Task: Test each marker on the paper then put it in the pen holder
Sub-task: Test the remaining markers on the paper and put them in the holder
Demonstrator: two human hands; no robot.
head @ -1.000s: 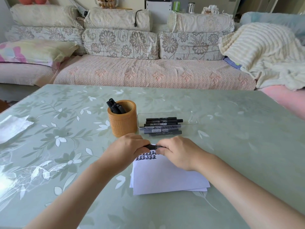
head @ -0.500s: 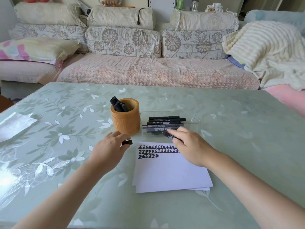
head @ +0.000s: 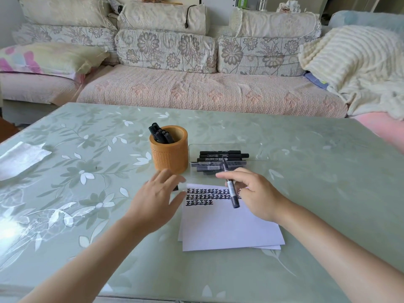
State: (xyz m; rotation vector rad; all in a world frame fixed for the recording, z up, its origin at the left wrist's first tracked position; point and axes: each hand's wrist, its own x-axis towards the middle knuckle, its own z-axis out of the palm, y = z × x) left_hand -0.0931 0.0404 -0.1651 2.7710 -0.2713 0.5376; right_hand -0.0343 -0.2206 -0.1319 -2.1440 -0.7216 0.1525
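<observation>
A white paper stack (head: 229, 226) lies on the table, with rows of black test marks (head: 205, 196) along its top. My right hand (head: 258, 193) pinches a black marker (head: 231, 191) over those marks; the marker stands tilted, one end pointing away toward the tray. My left hand (head: 156, 199) hovers with spread fingers at the paper's left edge, and a small black cap (head: 176, 188) lies on the table just under its fingers. Behind stands the orange pen holder (head: 172, 158), holding several black markers (head: 160, 134). Right of it, a clear tray (head: 258, 153) holds more markers (head: 220, 159).
A crinkled clear sheet (head: 20, 158) lies at the table's left edge. Beyond the glossy green floral tabletop (head: 317, 171) runs a sofa (head: 196, 90), with a cream blanket (head: 360, 66) at its right.
Both hands were together on one marker above the paper and pulled apart. My left hand took the cap to the left and spread open. My right hand swung the marker over the marks.
</observation>
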